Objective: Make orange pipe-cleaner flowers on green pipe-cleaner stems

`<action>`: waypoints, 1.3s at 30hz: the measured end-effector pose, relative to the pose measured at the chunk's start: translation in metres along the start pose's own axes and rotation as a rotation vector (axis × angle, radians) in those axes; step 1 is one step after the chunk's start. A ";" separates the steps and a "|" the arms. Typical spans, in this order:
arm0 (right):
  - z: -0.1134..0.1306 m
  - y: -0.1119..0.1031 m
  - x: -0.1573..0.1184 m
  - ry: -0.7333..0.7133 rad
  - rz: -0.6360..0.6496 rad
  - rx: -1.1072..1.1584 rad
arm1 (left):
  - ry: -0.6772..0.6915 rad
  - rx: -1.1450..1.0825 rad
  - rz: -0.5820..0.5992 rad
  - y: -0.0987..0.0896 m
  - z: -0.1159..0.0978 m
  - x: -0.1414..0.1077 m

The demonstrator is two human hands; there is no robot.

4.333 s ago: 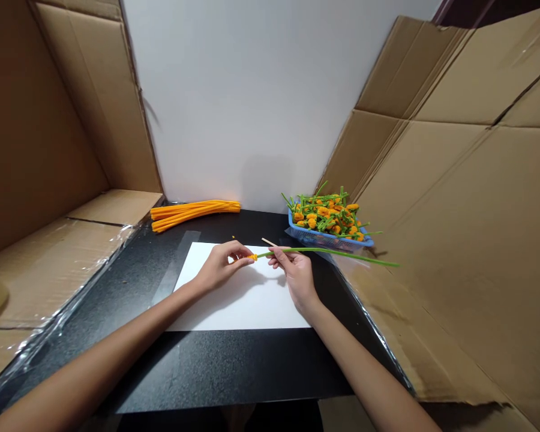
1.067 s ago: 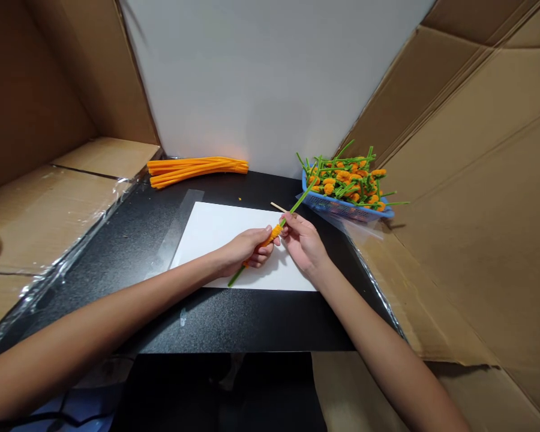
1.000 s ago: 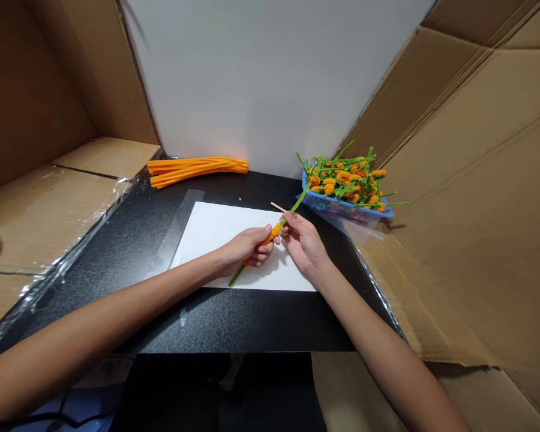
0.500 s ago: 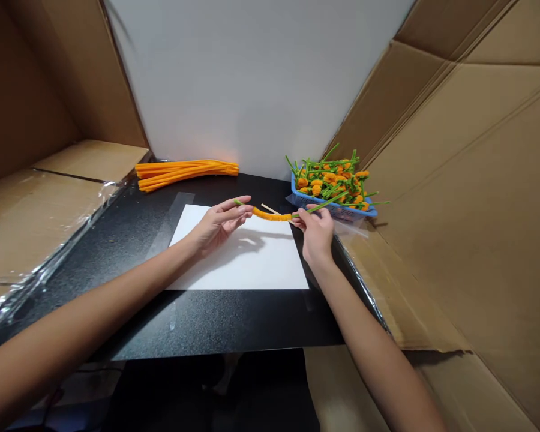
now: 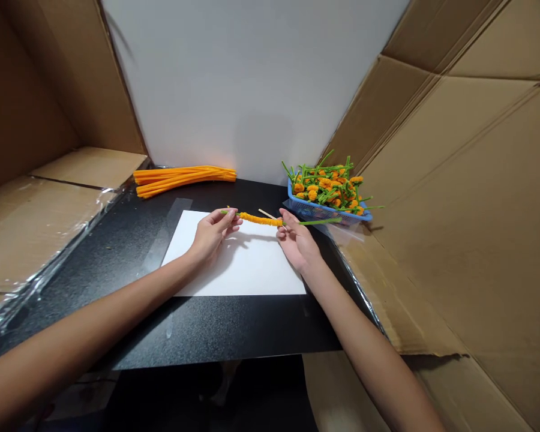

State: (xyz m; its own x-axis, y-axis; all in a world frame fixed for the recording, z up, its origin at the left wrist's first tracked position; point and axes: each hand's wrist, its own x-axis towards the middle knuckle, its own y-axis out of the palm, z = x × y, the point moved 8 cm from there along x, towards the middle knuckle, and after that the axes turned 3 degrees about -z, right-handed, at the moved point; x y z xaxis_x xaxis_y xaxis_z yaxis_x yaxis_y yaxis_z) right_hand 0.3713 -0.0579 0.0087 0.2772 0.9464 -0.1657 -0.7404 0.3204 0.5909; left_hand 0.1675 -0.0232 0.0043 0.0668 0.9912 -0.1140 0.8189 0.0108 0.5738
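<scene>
Between my two hands stretches a green pipe cleaner (image 5: 319, 222) with an orange pipe cleaner (image 5: 261, 221) coiled around its middle. My left hand (image 5: 210, 236) pinches the green stem at the left end of the orange coil. At the coil's right end, my right hand (image 5: 299, 239) holds the piece between thumb and fingers, and the long green tail sticks out to the right past it. Both hands are raised over a white sheet of paper (image 5: 247, 270). Behind the coil, a thin pale stick (image 5: 266, 213) lies partly hidden.
A bundle of orange pipe cleaners (image 5: 184, 180) lies at the back left of the black table (image 5: 234, 330). At the back right, a blue basket (image 5: 328, 211) holds many orange flowers with green stems. Cardboard walls (image 5: 454, 180) flank both sides.
The orange coil has gone from sagging to nearly straight. My right hand has turned palm-up and shifted left to the coil's end, while my left hand has moved slightly left and down.
</scene>
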 end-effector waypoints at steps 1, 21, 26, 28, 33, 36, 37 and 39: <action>-0.002 0.004 -0.002 0.015 0.035 -0.007 | -0.015 -0.025 0.012 0.002 0.001 -0.001; -0.023 0.040 -0.025 -0.005 0.296 -0.204 | -0.047 0.038 0.118 0.014 0.010 -0.017; -0.017 0.034 -0.020 -0.035 0.249 -0.177 | -0.023 0.006 0.086 0.010 0.006 -0.013; -0.017 0.034 -0.020 -0.035 0.265 -0.185 | -0.037 0.041 0.143 0.013 0.009 -0.014; -0.020 0.041 -0.027 -0.011 0.309 -0.211 | -0.023 0.206 0.283 0.024 0.017 -0.024; -0.019 0.043 -0.029 0.010 0.313 -0.206 | 0.007 0.193 0.214 0.020 0.013 -0.023; -0.017 0.042 -0.028 0.001 0.297 -0.195 | 0.008 0.167 0.175 0.017 0.011 -0.021; -0.007 0.033 -0.023 -0.047 0.216 -0.147 | 0.007 0.106 0.096 0.011 0.006 -0.016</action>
State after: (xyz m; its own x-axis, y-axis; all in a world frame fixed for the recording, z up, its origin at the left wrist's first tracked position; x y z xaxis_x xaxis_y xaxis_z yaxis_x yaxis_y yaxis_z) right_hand 0.3365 -0.0685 0.0263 0.1283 0.9917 -0.0096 -0.8654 0.1167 0.4874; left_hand 0.1788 -0.0396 0.0070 0.1439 0.9879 -0.0570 0.8648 -0.0975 0.4926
